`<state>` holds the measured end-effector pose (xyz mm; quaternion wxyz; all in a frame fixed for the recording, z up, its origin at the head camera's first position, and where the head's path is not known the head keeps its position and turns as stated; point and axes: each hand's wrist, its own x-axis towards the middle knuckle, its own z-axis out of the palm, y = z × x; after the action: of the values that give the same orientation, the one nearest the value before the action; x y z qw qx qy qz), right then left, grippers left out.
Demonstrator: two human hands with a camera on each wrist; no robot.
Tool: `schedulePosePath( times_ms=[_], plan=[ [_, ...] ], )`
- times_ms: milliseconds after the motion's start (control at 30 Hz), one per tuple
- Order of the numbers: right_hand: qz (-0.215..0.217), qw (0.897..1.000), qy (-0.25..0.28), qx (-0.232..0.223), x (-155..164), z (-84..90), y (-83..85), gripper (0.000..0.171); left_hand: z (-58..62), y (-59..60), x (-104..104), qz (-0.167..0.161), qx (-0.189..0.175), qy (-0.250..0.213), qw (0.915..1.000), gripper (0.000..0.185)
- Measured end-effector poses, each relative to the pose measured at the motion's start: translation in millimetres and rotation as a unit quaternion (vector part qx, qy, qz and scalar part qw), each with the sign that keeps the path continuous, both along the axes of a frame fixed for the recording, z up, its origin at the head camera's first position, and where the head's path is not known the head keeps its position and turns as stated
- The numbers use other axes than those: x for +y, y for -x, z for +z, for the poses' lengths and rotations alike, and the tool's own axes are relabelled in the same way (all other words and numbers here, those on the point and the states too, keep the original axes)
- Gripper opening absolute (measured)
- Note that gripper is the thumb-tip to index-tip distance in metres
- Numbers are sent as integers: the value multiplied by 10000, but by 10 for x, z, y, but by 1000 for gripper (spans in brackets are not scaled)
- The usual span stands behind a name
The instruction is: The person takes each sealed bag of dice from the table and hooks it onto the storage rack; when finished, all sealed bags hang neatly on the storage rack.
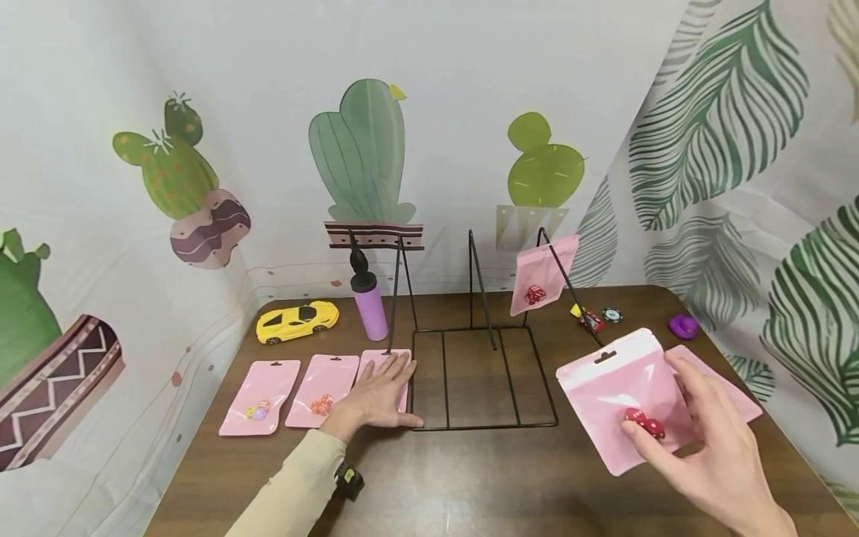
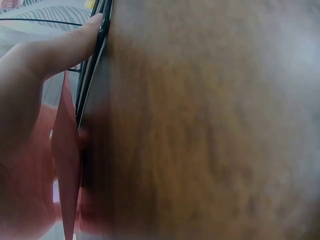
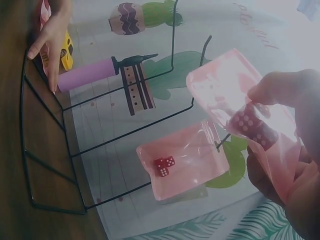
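While the right hand (image 1: 705,440) pinches a pink plastic zip pouch holding red dice (image 1: 620,395) by its lower edge, thumb over the dice and fingers curled behind, the pouch tilts up above the brown wooden table (image 1: 470,485). Farther left, the left hand (image 1: 379,395) lies flat with straight fingers on another pink pouch (image 1: 376,359), touching the black wire rack (image 1: 483,373). Beyond, a third dice pouch (image 1: 542,274) hangs from the rack.
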<state>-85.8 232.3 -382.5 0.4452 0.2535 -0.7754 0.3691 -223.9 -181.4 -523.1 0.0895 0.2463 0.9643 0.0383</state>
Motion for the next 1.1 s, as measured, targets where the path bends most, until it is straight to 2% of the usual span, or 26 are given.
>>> schedulePosePath(
  times_ms=[233, 433, 1100],
  plan=[
    [-371, 9987, -73, -334, 52, -60, 57, 91, -6, 4, -5, -41, 81, -54, 9999, 115],
    [-486, 9979, -135, -404, 112, -143, 127, 92, -15, 13, -10, -27, 69, -48, 10000, 115],
    [-555, 9973, -164, -443, 81, -143, 174, 93, 7, 3, -4, -72, 12, -70, 9999, 116]
  ],
)
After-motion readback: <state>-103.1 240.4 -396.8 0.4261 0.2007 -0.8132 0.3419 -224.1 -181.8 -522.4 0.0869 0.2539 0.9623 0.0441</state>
